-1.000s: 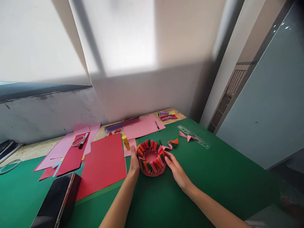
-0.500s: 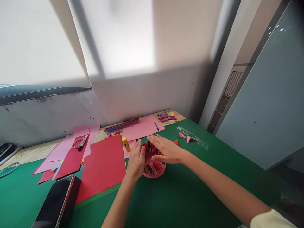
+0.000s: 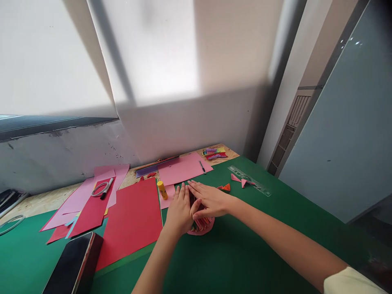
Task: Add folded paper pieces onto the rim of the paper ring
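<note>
Lower centre of frame: ring [image 3: 203, 224] lies beneath both hands, left hand [image 3: 180, 210] over its left, right hand [image 3: 212, 200] over its upper right; both flat, unclenched.

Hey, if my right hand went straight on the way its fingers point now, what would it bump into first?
Most likely your left hand: the right hand points across toward it, nearly against it. Depth is unclear, so it might slide over or under instead.
</note>
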### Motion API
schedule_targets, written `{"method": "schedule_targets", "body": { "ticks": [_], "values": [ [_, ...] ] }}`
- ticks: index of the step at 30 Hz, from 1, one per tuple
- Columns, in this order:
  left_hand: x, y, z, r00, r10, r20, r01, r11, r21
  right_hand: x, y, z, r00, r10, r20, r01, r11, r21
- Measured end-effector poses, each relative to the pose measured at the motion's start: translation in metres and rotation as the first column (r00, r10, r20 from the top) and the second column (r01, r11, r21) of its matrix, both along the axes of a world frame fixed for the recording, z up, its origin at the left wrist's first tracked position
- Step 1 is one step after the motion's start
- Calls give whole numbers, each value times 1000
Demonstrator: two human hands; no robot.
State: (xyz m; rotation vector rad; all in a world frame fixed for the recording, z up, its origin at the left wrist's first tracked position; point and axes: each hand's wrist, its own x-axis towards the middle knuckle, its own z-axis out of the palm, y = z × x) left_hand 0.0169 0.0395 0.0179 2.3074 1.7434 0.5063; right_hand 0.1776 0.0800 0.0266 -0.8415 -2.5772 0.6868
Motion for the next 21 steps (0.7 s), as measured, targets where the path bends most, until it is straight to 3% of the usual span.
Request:
{"method": "schedule_targets", "body": {
  "ticks": [6, 11, 15, 21],
  "values": [
    [4, 3, 11, 996, 41, -81, -44, 998, -41, 6, 6, 4, 999, 12, 44, -13, 999, 34],
    [28, 11, 26, 996, -57, -68, 57, 998, -4, 30, 12, 13, 978, -148, -148, 160, 984, 75],
    [44, 17, 21, 998, -30, -52, 28, 999, -40, 45, 10, 12, 963, -193, -186, 211, 974, 80],
    [48, 20, 9, 995, -9, -99, 3, 998, -60, 50, 0, 5, 959, -233, -160, 248, 966, 79]
  ]
}}
